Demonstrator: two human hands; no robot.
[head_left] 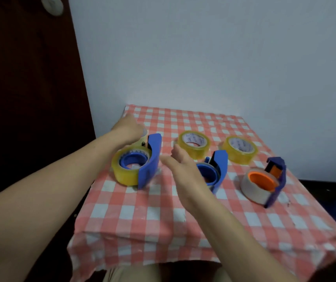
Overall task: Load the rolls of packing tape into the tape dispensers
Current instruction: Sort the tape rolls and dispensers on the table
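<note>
Here, left hand reaches behind leftmost dispenser; right hand hovers, relaxed.

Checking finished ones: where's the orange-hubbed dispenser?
Head view: the orange-hubbed dispenser lies far right, in front of the rightmost yellow roll and right of the middle blue dispenser.

Bare tablecloth in front of the middle tape dispenser lies open. A loaded blue dispenser blocks its left, two loose tape rolls stand behind, and an orange-hubbed dispenser stands right.
</note>
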